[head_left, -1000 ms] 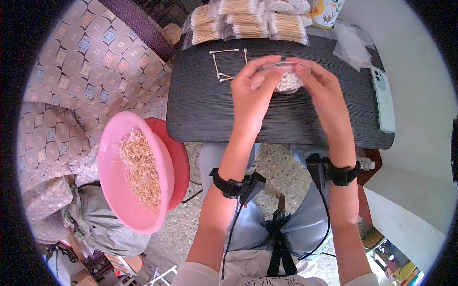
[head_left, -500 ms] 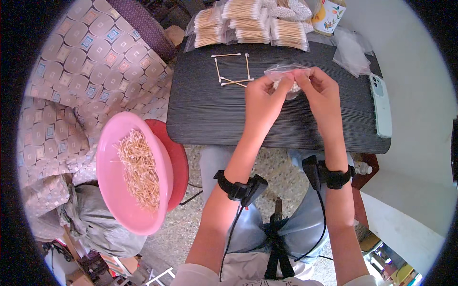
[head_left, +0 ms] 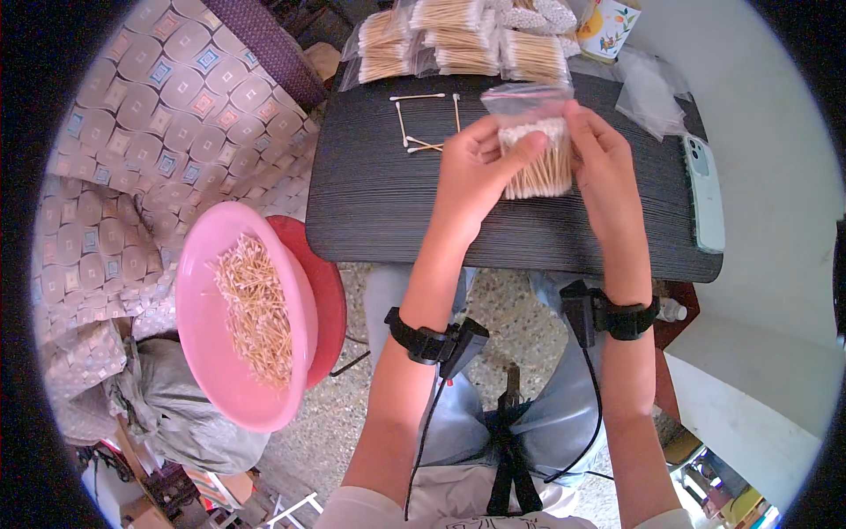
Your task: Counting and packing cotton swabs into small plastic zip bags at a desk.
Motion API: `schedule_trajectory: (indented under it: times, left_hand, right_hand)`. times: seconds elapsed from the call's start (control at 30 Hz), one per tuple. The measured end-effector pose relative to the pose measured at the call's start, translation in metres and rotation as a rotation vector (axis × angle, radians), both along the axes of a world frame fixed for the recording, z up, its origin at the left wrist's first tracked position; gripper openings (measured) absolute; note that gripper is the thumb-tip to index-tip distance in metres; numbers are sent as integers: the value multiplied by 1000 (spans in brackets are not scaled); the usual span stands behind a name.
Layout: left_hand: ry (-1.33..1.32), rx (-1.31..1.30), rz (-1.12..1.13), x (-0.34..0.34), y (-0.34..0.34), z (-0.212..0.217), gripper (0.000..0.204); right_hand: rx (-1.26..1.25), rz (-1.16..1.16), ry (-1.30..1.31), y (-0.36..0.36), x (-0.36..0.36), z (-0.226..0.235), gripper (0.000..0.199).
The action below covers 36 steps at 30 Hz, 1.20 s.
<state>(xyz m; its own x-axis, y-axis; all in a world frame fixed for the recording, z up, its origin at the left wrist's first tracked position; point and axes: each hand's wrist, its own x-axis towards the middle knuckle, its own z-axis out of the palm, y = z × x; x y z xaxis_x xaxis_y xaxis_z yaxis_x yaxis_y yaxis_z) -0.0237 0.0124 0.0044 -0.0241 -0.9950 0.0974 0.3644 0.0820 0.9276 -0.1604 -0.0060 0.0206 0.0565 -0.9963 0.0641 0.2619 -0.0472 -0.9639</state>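
Two hands hold a clear zip bag (head_left: 550, 148) full of cotton swabs (head_left: 553, 170) over the black counter (head_left: 379, 203).

The left hand (head_left: 476, 172) has its grip closed on the bag's left side, thumb across the front; the right hand (head_left: 606, 163) has its grip pinched on the right edge. The swabs are packed close together, with light brown sticks and white tips at top and bottom. The bag's see-through top sticks up. Left of the counter is a pink basin (head_left: 204, 353) of loose swabs (head_left: 256, 309).
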Motion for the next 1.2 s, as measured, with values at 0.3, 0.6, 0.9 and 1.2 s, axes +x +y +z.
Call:
schedule_trajectory:
  times: [0.3,0.6,0.9,1.2]
  left_hand:
    - [64,55,70,-2,0,4,27]
    - [122,14,191,-7,-3,5,28]
    - [49,92,113,0,-1,5,29]
    - [-261,133,70,2,-3,-6,25]
  right_hand:
    - [13,71,133,-1,-5,-1,29]
    - [-39,112,156,0,0,2,27]
    - [56,119,160,0,-7,5,28]
    - [52,85,261,-6,-13,-8,26]
